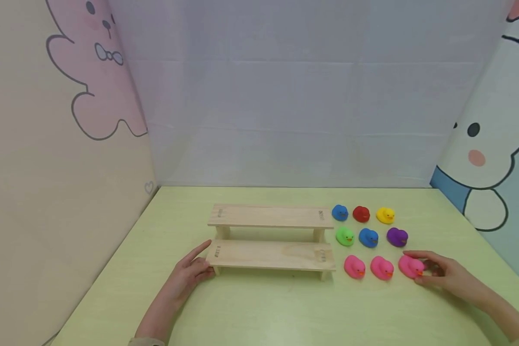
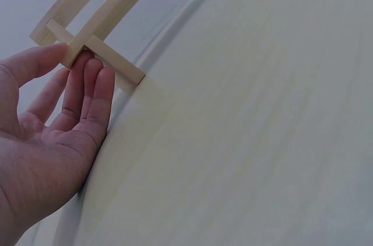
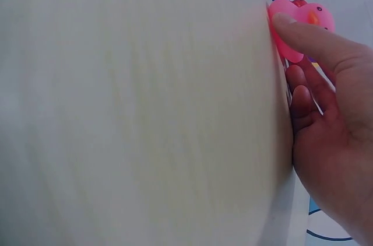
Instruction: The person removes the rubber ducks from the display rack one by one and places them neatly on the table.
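A two-tier wooden stand [image 1: 270, 254] is at the middle of the table. At its left end my left hand [image 1: 190, 271] grips the lower board; in the left wrist view the thumb lies against the board's end [image 2: 74, 53] and the fingertips are beneath it. Over on the right, my right hand [image 1: 451, 276] holds a pink rubber duck [image 1: 410, 265] between thumb and fingers. That duck is the rightmost of the front row, beside a second pink duck [image 1: 382, 268] and a third pink duck [image 1: 354, 266]. The right wrist view shows the thumb pressed on the pink duck [image 3: 282, 39].
Behind the pink ducks sit a green duck [image 1: 344, 236], a blue duck [image 1: 368, 238] and a purple duck [image 1: 397, 237]. The back row has another blue duck [image 1: 339, 213], a red duck [image 1: 361, 214] and a yellow duck [image 1: 385, 215]. Walls enclose the pale table [image 1: 264, 312].
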`<state>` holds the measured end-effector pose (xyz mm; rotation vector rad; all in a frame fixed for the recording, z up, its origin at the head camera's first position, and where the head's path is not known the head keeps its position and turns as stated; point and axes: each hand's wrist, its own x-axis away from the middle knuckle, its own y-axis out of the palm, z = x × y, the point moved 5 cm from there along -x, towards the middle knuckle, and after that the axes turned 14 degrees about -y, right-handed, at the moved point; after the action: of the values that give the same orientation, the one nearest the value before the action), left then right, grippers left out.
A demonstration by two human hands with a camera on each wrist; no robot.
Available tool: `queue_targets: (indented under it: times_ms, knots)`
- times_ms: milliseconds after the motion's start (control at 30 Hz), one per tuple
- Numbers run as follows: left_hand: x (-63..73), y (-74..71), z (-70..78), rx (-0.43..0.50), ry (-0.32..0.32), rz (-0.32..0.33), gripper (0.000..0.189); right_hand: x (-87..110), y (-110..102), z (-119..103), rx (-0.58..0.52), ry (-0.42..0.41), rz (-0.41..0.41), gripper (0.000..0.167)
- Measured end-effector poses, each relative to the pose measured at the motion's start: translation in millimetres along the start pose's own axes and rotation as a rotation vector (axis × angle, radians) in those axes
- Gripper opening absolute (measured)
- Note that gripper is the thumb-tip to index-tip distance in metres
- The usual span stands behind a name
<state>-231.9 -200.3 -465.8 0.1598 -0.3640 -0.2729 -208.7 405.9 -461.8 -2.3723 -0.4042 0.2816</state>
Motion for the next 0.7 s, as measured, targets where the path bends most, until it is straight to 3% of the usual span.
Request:
queue_targets:
  times_ms: [333, 700]
  knots:
    - [0.2, -0.1, -0.7, 0.009, 0.003, 0.001, 0.063, 0.6, -0.3, -1.4, 0.004, 0.035, -0.005, 0.061]
    - [-0.6, -0.8, -3.5, 0.016, 0.000, 0.009, 0.062, 1.8, 1.2, 0.3, -0.006, 0.011, -0.002, 0.061]
